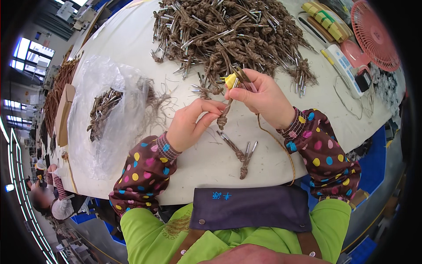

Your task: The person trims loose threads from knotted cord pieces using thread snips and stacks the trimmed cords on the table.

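My left hand [189, 123] pinches a brown knotted cord [223, 119] between thumb and fingertips, its knot hanging just below them. Close beside it, my right hand [263, 94] is closed round small thread snips [247, 80] with a yellow wrapping. Metal-tipped cord ends show at the snips, partly hidden by the fingers. A thin tan string [276, 140] runs down from below my right hand to the table's front edge. On the table below my hands lies another knotted cord [243, 163] with silver tips. Beyond them rises a large pile of knotted cords [228, 35].
A clear plastic bag [83, 145] with knotted cords lies at the left, loose threads beside it. A cardboard piece [64, 114] stands farther left. At the right are a pink fan [373, 35], a white power strip [345, 70] and wires. Another person [61, 207] sits far left.
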`<state>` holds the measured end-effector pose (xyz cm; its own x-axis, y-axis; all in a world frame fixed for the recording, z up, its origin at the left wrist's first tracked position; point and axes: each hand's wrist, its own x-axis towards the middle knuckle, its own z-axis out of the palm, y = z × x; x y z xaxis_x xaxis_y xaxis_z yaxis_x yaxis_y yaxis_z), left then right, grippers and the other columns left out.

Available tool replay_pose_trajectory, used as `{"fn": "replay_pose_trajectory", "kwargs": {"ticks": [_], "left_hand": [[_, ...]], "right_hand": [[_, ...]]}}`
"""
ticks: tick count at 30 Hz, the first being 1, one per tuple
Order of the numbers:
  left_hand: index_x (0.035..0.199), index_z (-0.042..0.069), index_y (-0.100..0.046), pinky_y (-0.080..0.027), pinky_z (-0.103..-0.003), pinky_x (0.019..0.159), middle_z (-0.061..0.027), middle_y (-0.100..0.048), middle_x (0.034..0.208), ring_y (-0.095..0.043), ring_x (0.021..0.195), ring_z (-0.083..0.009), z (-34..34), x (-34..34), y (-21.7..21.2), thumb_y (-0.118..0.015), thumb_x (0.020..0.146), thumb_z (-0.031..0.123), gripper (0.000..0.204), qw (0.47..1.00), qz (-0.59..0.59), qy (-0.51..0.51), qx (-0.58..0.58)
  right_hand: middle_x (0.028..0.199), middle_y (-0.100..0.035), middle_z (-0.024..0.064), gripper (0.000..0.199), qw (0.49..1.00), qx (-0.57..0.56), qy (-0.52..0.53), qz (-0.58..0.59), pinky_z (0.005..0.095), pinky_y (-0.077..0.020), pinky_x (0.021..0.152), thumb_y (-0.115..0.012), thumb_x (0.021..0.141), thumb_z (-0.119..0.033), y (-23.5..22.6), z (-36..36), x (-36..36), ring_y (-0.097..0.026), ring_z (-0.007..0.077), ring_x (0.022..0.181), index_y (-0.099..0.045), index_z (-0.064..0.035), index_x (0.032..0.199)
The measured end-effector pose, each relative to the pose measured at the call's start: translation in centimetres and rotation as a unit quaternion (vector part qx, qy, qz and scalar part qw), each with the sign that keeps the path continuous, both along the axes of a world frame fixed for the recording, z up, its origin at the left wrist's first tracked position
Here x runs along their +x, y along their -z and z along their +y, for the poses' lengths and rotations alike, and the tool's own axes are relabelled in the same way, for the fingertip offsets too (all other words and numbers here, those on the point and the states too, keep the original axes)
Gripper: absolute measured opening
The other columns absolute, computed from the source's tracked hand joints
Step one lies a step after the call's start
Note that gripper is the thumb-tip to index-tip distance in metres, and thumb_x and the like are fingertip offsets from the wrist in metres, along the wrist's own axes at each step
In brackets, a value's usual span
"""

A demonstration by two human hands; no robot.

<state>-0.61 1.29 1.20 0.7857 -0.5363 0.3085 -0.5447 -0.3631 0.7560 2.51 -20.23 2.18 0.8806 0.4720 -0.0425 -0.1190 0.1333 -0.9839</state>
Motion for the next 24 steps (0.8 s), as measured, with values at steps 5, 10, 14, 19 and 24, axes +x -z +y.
{"fn": "replay_pose_trajectory", "kwargs": {"ticks": [5,10,14,19,24], "left_hand": [[0.102,0.002,-0.041,-0.051,-0.031,0.080,-0.0156,-0.064,0.104,-0.065,0.091,-0.0185,-0.4,-0.9,0.8,-0.040,0.098,0.006,0.006,0.945,0.215,0.074,-0.236],[0.102,0.002,-0.040,-0.049,-0.030,0.080,-0.0133,-0.062,0.096,-0.063,0.085,-0.0175,-0.5,-0.9,1.0,-0.038,0.100,0.010,0.009,0.941,0.238,0.047,-0.234],[0.102,0.002,-0.043,-0.047,-0.025,0.077,-0.0107,-0.064,0.094,-0.060,0.083,-0.0135,0.1,-0.4,1.7,-0.040,0.099,0.009,0.008,0.978,0.123,-0.040,-0.165],[0.101,0.001,-0.045,-0.048,-0.025,0.075,-0.0101,-0.064,0.092,-0.060,0.082,-0.0131,0.3,-0.3,1.6,-0.046,0.097,0.007,0.008,0.988,0.066,-0.072,-0.122],[0.101,0.001,-0.049,-0.048,-0.026,0.073,-0.0112,-0.063,0.092,-0.060,0.080,-0.0161,0.6,-0.3,2.2,-0.052,0.094,0.008,0.010,0.992,0.024,-0.092,-0.084]], "right_hand": [[0.087,-0.064,-0.0023,0.020,0.999,0.033,-0.015,0.004,0.0157,-0.0264,0.045,-0.063,0.088,-0.014,0.2,0.4,-0.3,-0.037,-0.0018,0.054,-0.057,-0.0054,0.105],[0.086,-0.061,-0.0009,0.027,0.988,0.015,0.025,-0.154,0.0154,-0.0340,0.053,-0.061,0.090,-0.019,1.5,0.4,0.2,-0.042,0.0006,0.063,-0.055,-0.0018,0.111],[0.076,-0.056,0.0041,0.030,0.945,-0.086,0.192,-0.250,0.0246,-0.0426,0.054,-0.061,0.090,-0.030,-0.1,-1.0,-0.2,-0.051,0.0080,0.058,-0.058,-0.0005,0.095],[0.067,-0.050,0.0034,0.026,0.901,-0.243,0.048,-0.355,0.0253,-0.0378,0.052,-0.063,0.088,-0.028,-0.6,-0.5,-1.5,-0.047,0.0120,0.056,-0.055,-0.0036,0.084],[0.066,-0.050,0.0061,0.030,0.846,-0.310,0.085,-0.425,0.0327,-0.0393,0.049,-0.066,0.084,-0.030,0.1,0.6,-2.0,-0.050,0.0243,0.053,-0.052,-0.0065,0.073]]}}
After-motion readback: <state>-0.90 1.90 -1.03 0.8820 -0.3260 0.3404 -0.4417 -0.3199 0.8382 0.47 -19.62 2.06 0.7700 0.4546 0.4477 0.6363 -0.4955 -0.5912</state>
